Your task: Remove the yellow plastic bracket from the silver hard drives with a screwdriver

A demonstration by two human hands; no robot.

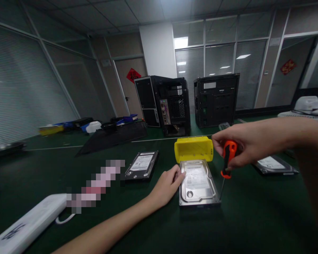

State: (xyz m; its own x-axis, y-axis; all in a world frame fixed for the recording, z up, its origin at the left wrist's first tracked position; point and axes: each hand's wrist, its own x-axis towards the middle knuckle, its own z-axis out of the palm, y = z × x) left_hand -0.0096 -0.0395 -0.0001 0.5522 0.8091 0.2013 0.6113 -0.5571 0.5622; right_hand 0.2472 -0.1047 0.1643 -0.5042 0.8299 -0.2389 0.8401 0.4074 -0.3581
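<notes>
Head view: a silver rectangular metal hard drive with a white label (197, 180) lies flat, label up, on the dark green surface (159, 229). The left hand (167, 185) is partly curled at its left edge, thumb over the top; grip firmness cannot be determined. The right hand (237, 137) is closed around an orange-and-black-handled screwdriver (229, 157), shaft tilted, tip at the near right corner. Seating in a screw is not discernible. Assessed risks: an unseated or slanted tip could slip and score the casing or round a screw head; light steadying could let the drive turn; a push away could jolt the yellow plastic bin (193, 144) just behind, scattering the small specks inside, possibly screws.
</notes>
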